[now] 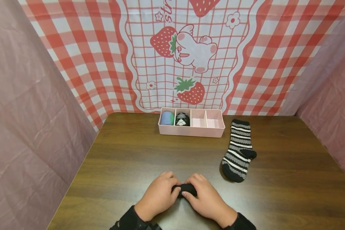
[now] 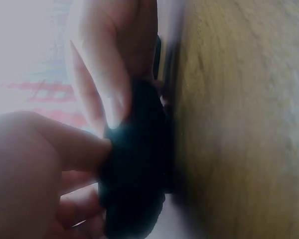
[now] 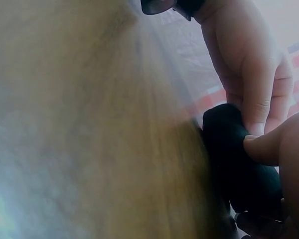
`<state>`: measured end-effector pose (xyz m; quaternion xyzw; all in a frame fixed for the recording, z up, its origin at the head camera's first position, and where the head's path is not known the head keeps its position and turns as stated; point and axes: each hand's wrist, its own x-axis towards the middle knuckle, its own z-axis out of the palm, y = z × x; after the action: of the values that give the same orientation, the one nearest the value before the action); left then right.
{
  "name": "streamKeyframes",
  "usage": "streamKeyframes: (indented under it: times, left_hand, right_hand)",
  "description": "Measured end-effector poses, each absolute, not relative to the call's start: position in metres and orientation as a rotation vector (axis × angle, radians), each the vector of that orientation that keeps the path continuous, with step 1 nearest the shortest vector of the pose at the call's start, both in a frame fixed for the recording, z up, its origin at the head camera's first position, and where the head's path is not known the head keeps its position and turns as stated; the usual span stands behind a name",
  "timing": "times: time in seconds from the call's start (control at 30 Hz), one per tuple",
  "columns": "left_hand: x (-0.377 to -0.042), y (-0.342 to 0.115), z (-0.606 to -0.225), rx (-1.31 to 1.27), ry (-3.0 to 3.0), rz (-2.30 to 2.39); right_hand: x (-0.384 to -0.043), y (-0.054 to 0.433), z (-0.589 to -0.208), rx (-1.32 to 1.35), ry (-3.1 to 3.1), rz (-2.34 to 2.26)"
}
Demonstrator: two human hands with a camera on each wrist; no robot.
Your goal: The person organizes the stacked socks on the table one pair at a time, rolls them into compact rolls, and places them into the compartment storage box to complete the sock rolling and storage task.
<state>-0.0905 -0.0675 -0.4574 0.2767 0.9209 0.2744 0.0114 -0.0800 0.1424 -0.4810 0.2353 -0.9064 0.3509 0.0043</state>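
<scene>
A rolled black sock [image 1: 188, 189] lies low over the front middle of the table, between both hands. My left hand [image 1: 161, 195] grips its left end, with the thumb on the near side and the fingers beyond. At the other end my right hand [image 1: 205, 198] holds it the same way, thumb close to the left thumb. The left wrist view shows the dark roll [image 2: 137, 164] pinched by both hands, and the right wrist view shows it as a thick cylinder [image 3: 234, 154]. A black sock with white and grey stripes [image 1: 238, 153] lies flat to the right.
A pink divided box [image 1: 191, 131] stands at the table's back edge. Its left compartments hold a blue and green rolled sock [image 1: 167, 118] and a black argyle one [image 1: 182, 119]; two right compartments show bare floors. A checked strawberry cloth [image 1: 97, 57] hangs behind the wooden table [image 1: 118, 153].
</scene>
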Motion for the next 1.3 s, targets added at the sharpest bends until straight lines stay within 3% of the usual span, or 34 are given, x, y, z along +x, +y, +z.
streamKeyframes:
  times: [0.37,0.67,0.9,1.3]
  left_hand:
    - [-0.089,-0.066,-0.455,0.792,2.855,0.906]
    - [-0.089,-0.063,-0.457,0.565,2.680,1.115]
    - [-0.084,-0.057,-0.456,0.418,2.520,1.312]
    - [-0.080,-0.051,-0.464,0.469,2.332,1.425]
  right_hand:
    - [-0.079,0.142,-0.482,0.614,-2.843,1.122]
    - [-0.079,0.137,-0.474,0.295,-2.868,1.178]
    - [-0.076,0.134,-0.469,0.229,-2.850,1.215]
    - [-0.077,0.132,-0.466,0.172,-2.937,1.153]
